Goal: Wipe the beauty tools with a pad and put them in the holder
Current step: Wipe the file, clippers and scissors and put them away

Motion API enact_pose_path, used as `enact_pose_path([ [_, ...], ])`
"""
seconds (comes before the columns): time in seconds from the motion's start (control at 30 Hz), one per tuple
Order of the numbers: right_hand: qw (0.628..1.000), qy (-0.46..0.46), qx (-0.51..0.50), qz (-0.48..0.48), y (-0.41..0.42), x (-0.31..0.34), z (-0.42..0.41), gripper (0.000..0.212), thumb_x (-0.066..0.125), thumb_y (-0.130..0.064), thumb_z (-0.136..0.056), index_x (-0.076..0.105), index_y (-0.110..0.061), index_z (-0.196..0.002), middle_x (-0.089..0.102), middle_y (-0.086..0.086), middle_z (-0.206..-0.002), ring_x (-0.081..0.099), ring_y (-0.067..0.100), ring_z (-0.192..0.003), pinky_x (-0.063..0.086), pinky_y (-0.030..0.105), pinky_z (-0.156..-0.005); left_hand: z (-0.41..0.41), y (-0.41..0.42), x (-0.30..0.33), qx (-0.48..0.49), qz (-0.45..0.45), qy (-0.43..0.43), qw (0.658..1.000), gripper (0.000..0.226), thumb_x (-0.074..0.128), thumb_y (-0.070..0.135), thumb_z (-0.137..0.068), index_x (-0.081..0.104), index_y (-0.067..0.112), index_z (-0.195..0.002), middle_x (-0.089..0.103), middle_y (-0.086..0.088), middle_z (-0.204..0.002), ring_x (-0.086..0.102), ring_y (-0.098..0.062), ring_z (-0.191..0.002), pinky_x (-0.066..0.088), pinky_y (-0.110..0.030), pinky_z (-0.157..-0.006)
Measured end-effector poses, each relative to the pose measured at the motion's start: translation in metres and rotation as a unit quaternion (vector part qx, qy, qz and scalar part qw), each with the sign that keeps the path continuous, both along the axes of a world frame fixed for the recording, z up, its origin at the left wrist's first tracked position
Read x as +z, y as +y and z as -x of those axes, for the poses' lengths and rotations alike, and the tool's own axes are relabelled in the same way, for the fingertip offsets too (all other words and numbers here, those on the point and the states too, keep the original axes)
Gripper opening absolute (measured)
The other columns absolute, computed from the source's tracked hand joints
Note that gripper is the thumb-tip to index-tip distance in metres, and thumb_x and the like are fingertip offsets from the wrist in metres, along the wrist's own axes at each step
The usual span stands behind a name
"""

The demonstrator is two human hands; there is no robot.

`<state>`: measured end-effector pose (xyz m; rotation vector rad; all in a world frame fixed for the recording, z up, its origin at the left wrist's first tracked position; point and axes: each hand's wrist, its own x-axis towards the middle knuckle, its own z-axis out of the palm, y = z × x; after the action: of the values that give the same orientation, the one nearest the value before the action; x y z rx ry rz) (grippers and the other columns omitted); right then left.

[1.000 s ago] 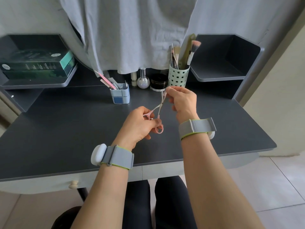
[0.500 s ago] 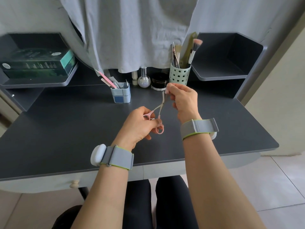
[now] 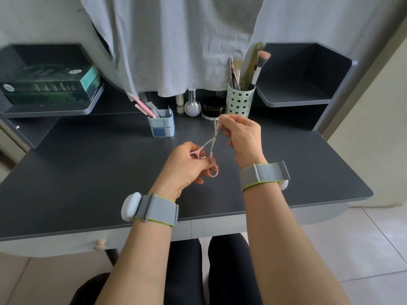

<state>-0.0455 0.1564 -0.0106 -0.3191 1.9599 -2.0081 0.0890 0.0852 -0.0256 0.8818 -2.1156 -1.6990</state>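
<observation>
Left hand (image 3: 185, 166) grips pink scissors (image 3: 210, 148) handles; right hand (image 3: 242, 137) pinches the tips (above mid-desk (image 3: 88, 172)).

Pink-handled scissors (image 3: 211, 144) held above the desk, blades apart, tips up, pinched at the top. Far behind, green perforated holder (image 3: 240, 101) stood upright with brushes.

Matt dark worktop (image 3: 88, 172), shiny metal scissors (image 3: 212, 143) with pink plastic handles, soft grey cloth (image 3: 171, 40), perforated plastic holder (image 3: 240, 102)
</observation>
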Motion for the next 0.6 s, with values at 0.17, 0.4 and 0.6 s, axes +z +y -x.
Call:
enact_pose_path([
  [0.17,1.000,-0.004,0.004,0.001,0.000,-0.002,-0.004,0.008,0.076,-0.026,-0.088,0.077,-0.019,-0.084,0.070,-0.007,-0.072,0.054,0.004,-0.063,0.044,0.021,-0.062,0.000,-0.002,-0.003,0.007,0.003,0.003,1.000,0.028,0.076,0.016,-0.087,0.058,0.003,-0.104,0.077,-0.009,-0.083,0.075,-0.021,-0.072,0.051,-0.027,-0.050],
  [0.4,1.000,0.010,0.007,-0.007,0.002,-0.005,-0.009,0.016,0.075,-0.025,-0.088,0.074,-0.021,-0.072,0.067,-0.008,-0.068,0.052,0.009,-0.067,0.043,0.025,-0.062,0.001,-0.004,-0.010,0.008,0.008,0.003,1.000,0.026,0.077,0.019,-0.086,0.059,0.008,-0.100,0.077,-0.010,-0.086,0.076,-0.023,-0.074,0.053,-0.030,-0.056],
  [0.6,1.000,0.014,0.003,-0.001,0.003,-0.007,-0.009,0.015,0.074,-0.025,-0.088,0.074,-0.022,-0.073,0.068,-0.012,-0.066,0.053,0.005,-0.065,0.044,0.025,-0.066,0.003,-0.005,-0.012,0.011,0.016,0.005,1.000,0.024,0.078,0.018,-0.085,0.058,0.010,-0.096,0.076,-0.012,-0.086,0.075,-0.027,-0.074,0.054,-0.032,-0.058],
])
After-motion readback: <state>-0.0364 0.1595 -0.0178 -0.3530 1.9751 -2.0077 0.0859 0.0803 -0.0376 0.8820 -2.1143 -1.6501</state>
